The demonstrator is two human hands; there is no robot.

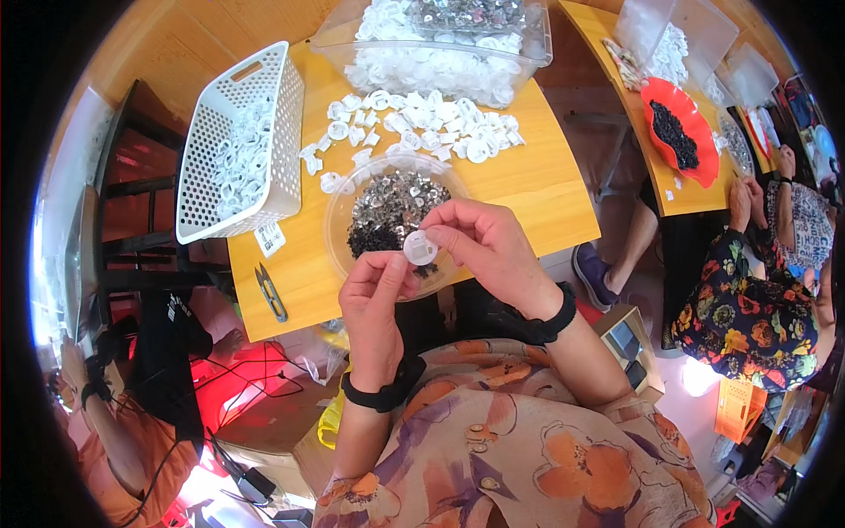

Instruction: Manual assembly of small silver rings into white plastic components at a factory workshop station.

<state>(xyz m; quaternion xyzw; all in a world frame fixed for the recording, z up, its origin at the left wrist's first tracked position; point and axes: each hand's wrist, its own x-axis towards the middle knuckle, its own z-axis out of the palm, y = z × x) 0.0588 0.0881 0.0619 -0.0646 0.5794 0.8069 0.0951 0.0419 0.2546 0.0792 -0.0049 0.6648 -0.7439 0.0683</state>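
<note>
White round plastic piece [421,248], small, held up over the near part of a clear round bowl [337,220]. Likely light, stiff, smooth enough to slip; thin details might snap. Best taken by the rim. Left hand [377,290]: thumb and forefinger pinching its left edge. Right hand [491,251]: fingertips closed on the upper right edge. In bowl: shiny metal bits [398,201], black bits [371,240]. Beyond, on tabletop [550,198]: loose white pieces [431,123].
</note>
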